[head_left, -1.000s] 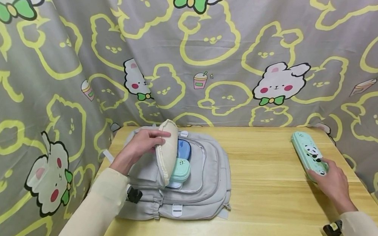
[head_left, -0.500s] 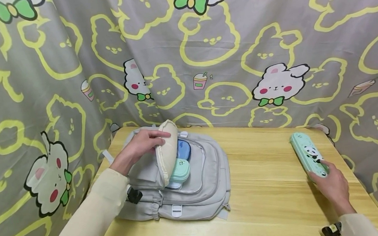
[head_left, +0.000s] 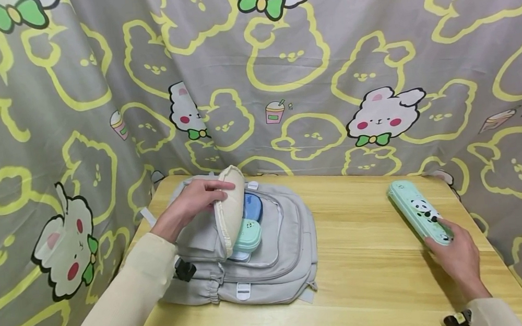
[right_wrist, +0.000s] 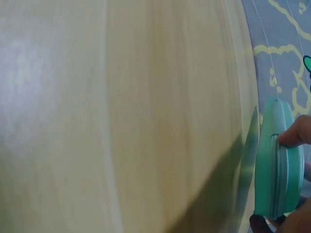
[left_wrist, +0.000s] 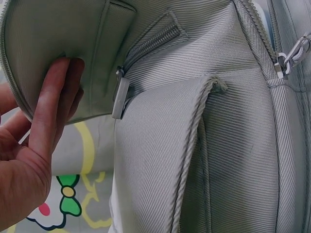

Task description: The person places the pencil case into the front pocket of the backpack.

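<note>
A grey backpack (head_left: 299, 243) lies on the table at the left of the head view. My left hand (head_left: 194, 201) holds back the cream-lined flap (head_left: 233, 207) of its front pocket, pinching the flap's edge; the left wrist view shows fingers (left_wrist: 46, 116) against the grey outer side. Inside the pocket sit a blue case (head_left: 253, 207) and a small mint case (head_left: 250, 234), partly hidden by the flap. At the right, my right hand (head_left: 456, 257) grips the near end of a long mint pencil case (head_left: 416, 206) with a panda print. Its zipped side (right_wrist: 276, 179) shows in the right wrist view.
The wooden table (head_left: 360, 258) stretches between the backpack and the pencil case. A grey curtain (head_left: 303, 64) with yellow outlines and rabbit prints hangs behind and along both sides. A white buckle (head_left: 244, 290) and a side pocket lie at the backpack's near side.
The right hand has tilted the pencil case, its far end swinging left, with a slight shift leftward. The left hand stays at the flap, and the backpack has not moved.
</note>
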{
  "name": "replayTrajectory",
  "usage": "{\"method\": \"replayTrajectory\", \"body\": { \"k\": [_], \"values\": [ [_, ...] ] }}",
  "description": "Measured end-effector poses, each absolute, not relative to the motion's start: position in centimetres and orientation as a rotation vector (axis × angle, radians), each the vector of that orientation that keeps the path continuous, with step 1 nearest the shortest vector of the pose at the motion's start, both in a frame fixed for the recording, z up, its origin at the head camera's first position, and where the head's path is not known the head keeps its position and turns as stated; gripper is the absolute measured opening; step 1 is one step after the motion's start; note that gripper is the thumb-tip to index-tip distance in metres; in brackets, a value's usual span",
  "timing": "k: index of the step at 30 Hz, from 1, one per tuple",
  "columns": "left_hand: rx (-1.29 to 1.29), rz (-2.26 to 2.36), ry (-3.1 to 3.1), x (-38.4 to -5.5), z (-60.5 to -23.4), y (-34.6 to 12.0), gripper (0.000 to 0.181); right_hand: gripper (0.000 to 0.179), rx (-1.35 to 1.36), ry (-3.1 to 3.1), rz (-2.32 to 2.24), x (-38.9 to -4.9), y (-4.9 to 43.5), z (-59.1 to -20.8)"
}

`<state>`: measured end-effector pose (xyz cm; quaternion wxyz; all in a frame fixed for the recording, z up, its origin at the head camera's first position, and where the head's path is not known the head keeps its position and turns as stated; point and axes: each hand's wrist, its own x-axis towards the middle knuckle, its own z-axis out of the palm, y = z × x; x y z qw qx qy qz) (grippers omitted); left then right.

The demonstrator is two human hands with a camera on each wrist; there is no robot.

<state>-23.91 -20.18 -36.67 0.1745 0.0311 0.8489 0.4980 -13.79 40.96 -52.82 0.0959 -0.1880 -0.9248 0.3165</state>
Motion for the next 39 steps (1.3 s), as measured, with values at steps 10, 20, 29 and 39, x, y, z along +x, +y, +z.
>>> {"method": "replayTrajectory", "body": {
  "k": [10,20,29,39],
  "values": [
    [0.09,1.424,2.395,-24.0,-36.8,-20.2,0.041,0.068,-0.28,-2.739,0.953,-13.8,39.0,-52.3],
    [0.092,1.416,2.4,-24.0,-36.7,-20.2,0.041,0.07,-0.092,-2.727,0.991,-14.0,36.1,-51.0],
    [0.087,1.418,2.402,-24.0,-36.8,-20.2,0.041,0.072,0.017,-2.72,0.993,-14.1,34.6,-50.1],
    [0.09,1.42,2.407,-23.9,-36.8,-20.1,0.041,0.069,0.178,-2.684,0.989,-14.3,33.4,-49.3]
  ]
}}
